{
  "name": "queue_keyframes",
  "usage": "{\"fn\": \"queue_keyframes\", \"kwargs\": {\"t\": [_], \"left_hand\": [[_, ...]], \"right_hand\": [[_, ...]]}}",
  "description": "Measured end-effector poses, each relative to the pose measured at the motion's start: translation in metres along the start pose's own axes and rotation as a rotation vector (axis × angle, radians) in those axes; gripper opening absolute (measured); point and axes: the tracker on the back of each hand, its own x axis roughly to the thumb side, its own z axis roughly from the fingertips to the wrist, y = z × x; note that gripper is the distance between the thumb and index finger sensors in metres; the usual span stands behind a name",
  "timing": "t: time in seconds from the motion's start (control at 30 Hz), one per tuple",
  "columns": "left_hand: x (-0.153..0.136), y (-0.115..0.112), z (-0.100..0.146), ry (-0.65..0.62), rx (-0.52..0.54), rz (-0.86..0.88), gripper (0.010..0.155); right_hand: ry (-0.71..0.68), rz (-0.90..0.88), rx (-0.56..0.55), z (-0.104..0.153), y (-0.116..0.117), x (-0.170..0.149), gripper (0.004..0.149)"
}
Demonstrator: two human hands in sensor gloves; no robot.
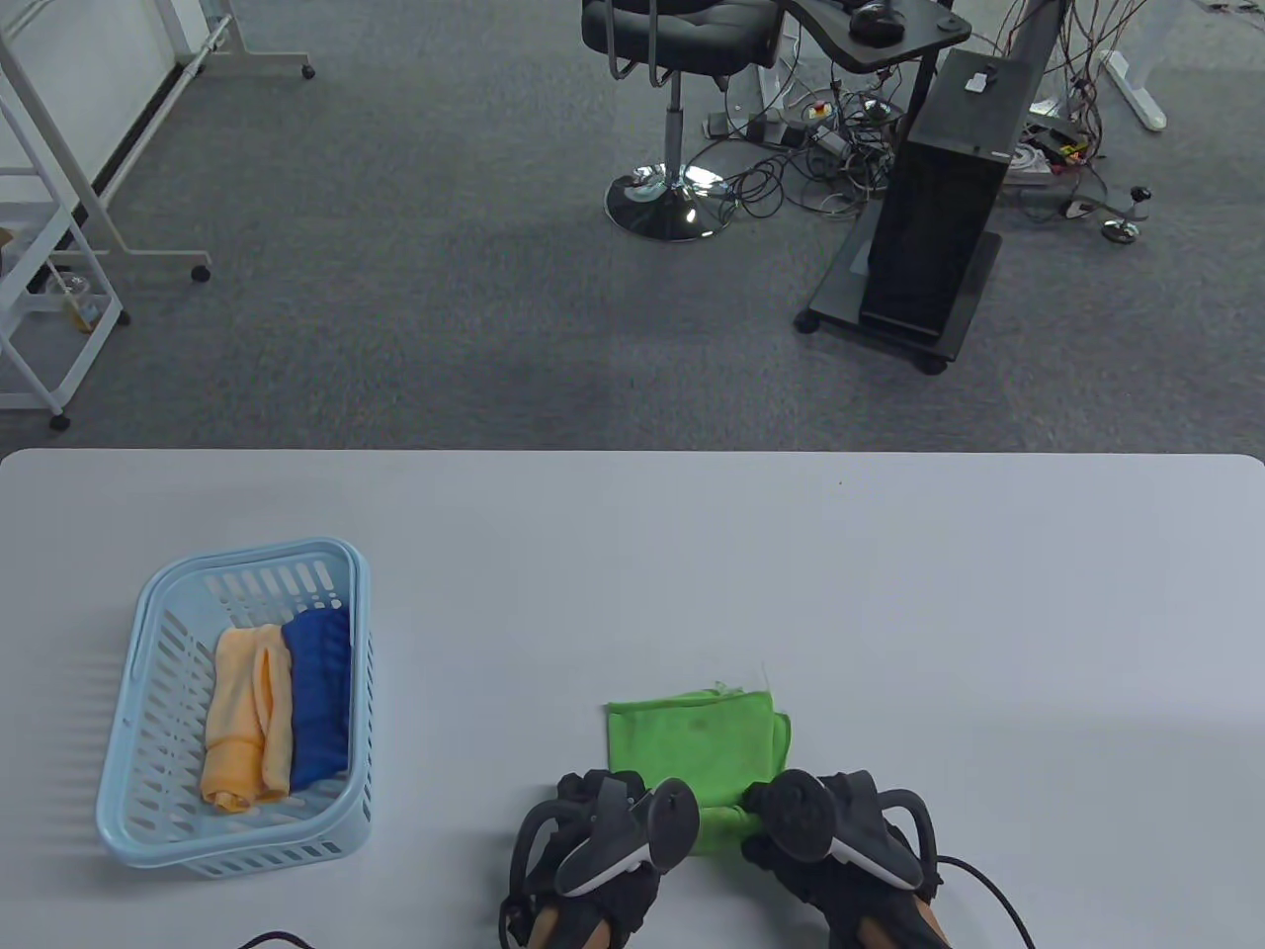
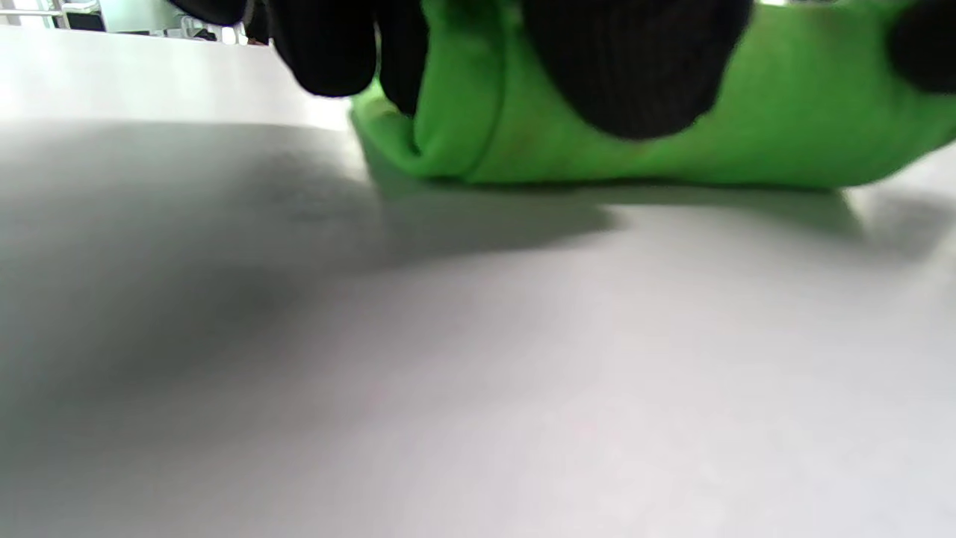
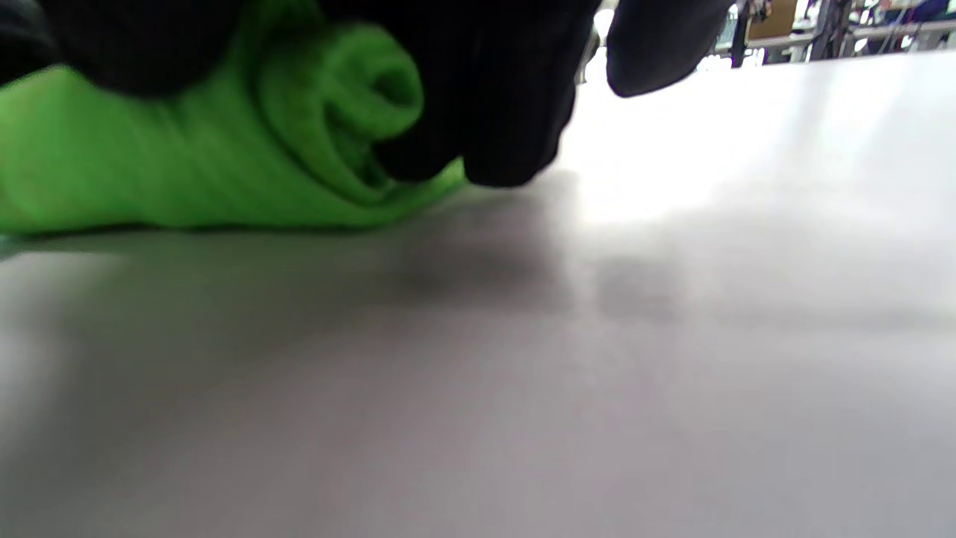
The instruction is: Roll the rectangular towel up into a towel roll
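A bright green towel (image 1: 697, 736) lies on the white table (image 1: 889, 593) near its front edge. Its near end is rolled up and its far part lies flat. My left hand (image 1: 603, 840) holds the left end of the roll; in the left wrist view its fingers (image 2: 627, 67) press on the green roll (image 2: 523, 142). My right hand (image 1: 840, 840) holds the right end; in the right wrist view its fingers (image 3: 493, 112) curl around the rolled end (image 3: 336, 97), where a spiral shows.
A light blue plastic basket (image 1: 138, 712) stands at the left with an orange towel roll (image 1: 242, 717) and a blue towel roll (image 1: 321, 697) in it. Beyond the table's far edge are carpet, an office chair (image 1: 672, 59) and a black stand (image 1: 929, 217).
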Motion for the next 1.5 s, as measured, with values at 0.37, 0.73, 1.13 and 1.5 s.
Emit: {"fn": "queue_keyframes", "kwargs": {"t": [0.37,0.73,1.13,1.5], "left_hand": [[0.004,0.003,0.0,0.003,0.027,-0.017,0.059],[0.014,0.006,0.002,-0.053,0.148,-0.07,0.042],[0.018,0.003,0.001,-0.047,0.061,-0.173,0.064],[0.008,0.008,0.005,-0.051,0.077,-0.016,0.054]], "right_hand": [[0.043,0.033,-0.062,0.001,-0.004,-0.003,0.063],[-0.018,0.009,-0.169,0.003,-0.009,0.008,0.045],[-0.012,0.15,-0.023,0.002,0.0,0.013,0.073],[0.004,0.029,-0.033,0.002,-0.009,-0.001,0.057]]}}
